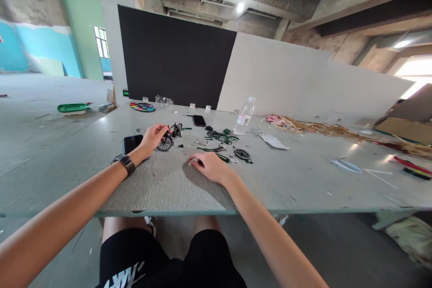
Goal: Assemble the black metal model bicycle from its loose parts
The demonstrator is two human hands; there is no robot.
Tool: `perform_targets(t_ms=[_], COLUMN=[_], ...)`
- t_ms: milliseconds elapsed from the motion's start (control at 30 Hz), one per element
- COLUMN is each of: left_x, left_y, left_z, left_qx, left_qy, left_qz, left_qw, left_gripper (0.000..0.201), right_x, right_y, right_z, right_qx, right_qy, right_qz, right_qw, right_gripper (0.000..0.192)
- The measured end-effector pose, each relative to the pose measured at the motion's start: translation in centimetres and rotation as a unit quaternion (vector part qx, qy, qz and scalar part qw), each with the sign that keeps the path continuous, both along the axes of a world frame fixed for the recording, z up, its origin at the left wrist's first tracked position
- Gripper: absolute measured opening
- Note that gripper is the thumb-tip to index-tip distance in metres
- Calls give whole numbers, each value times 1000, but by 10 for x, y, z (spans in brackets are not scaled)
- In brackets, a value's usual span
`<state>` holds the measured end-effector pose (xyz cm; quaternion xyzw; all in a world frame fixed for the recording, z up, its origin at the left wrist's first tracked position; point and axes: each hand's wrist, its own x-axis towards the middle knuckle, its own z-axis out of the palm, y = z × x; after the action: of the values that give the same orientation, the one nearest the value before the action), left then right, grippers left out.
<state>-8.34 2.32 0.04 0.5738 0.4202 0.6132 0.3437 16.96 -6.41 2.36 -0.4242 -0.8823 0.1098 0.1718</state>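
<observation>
My left hand point(152, 138) is closed on the top of a small black model bicycle point(165, 143), holding it upright on the table. One spoked wheel shows below my fingers. To the right, my right hand point(212, 166) rests low on the tabletop. Its thumb and fingertips are pressed together near a tiny light-coloured piece, too small to name. Just beyond it lie green and black model parts point(222, 137) and a loose spoked wheel point(242, 154). A small black piece point(181, 146) sits between my hands.
A dark phone point(132, 142) lies beside my left wrist, and another phone point(199, 120) farther back. A clear water bottle point(244, 117) stands behind the parts, with a white paper sheet point(274, 141) to its right. Wood strips point(317, 128) line the back right; a colourful palette point(142, 107) lies back left.
</observation>
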Motion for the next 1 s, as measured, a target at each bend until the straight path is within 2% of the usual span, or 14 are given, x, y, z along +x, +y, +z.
perform_targets(t_ms=[467, 1000], left_x=[-2, -1], left_y=[2, 1], left_z=[-2, 0], left_qx=[10, 8], left_qy=[22, 28], left_qz=[-11, -6], left_qw=[1000, 1000], left_gripper=[38, 42], right_x=[-8, -10], right_y=[-6, -8], right_z=[0, 0], right_qx=[47, 52], right_qy=[-62, -84], right_qz=[-7, -11], right_qw=[997, 995], right_gripper=[28, 30])
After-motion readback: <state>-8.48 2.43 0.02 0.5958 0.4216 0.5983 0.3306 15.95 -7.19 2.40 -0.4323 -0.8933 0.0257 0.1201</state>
